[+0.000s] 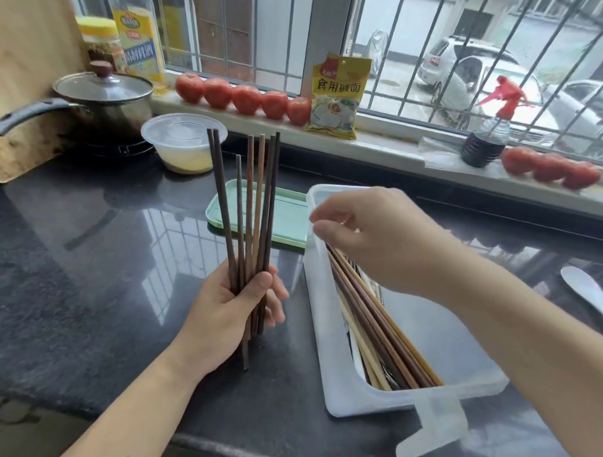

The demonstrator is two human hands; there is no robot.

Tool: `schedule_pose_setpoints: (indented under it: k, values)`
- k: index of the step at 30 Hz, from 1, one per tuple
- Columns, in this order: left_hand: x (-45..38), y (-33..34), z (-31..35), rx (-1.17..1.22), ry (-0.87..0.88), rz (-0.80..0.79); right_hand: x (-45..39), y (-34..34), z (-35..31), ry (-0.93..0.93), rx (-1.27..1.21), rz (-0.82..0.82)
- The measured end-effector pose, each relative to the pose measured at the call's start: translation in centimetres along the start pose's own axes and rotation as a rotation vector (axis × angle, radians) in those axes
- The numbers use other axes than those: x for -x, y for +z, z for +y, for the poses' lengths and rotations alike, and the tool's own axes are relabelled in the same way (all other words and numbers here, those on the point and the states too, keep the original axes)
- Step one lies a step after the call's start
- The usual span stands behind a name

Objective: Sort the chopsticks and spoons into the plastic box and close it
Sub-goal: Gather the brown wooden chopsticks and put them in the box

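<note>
The left hand [237, 310], low in the centre of the frame, had its fingers and thumb curled round a bundle of chopsticks [251, 206], gripping them near their lower ends so that they stood almost upright and fanned slightly apart toward the top; one dark stick slid lower than the rest and poked out below the palm. The right hand [371, 230], right of centre, hovered over the far end of the plastic box [460, 340] with its fingers bent and the thumb drawn toward the fingertips; whether they pinched anything could not be told, as the tips blurred against the pale box wall. Directly beneath that hand, more chopsticks in the box [382, 323] lay lengthwise along its left side, their upper ends hidden under the palm and their lower ends against the near wall, with what looked like metal cutlery tucked beside them. The box sat open on the dark countertop [87, 255], a translucent latch [433, 427] hanging off its near end at the bottom of the frame. Behind the bundle, at mid-frame, lay a pale green lid [287, 217], touching the box's far left corner. A white spoon [588, 293] rested at the right edge.
</note>
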State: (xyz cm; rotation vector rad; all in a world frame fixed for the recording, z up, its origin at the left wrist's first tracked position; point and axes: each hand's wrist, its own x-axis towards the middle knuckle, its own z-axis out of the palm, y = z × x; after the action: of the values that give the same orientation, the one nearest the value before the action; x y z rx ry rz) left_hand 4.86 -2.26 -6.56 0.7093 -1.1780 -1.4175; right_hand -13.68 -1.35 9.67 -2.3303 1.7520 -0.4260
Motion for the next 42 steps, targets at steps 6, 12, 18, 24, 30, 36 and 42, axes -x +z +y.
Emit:
schedule_pose_setpoints:
  k: [6,12,18,24,30,36,42]
  values:
    - [0.4,-0.4,0.2,0.006,-0.050,-0.111,-0.7,2.9,-2.1,-0.137,-0.061,-0.027]
    - [0.1,0.1,0.2,0.040,-0.087,-0.055,-0.7,0.8,0.0,0.007,-0.475,0.329]
    - [-0.8,-0.4,-0.4,0.006,0.008,0.220,0.2,-5.3,3.0,0.099,-0.174,0.622]
    - [-0.4,-0.6,-0.3,-0.173,0.264,0.248,1.2,0.1,3.0,0.254,0.277,-0.165]
    - [-0.8,-0.5,-1.1,-0.319,0.104,0.173,1.3,1.4,3.9,0.292,0.336,-0.279]
    - [-0.4,0.0,-0.2,-0.215,-0.019,0.115,0.5,-1.0,2.8,0.156,0.100,0.091]
    - [0.4,-0.2,-0.3,-0.136,-0.013,-0.156,0.3,0.4,-0.7,-0.066,-0.048,0.048]
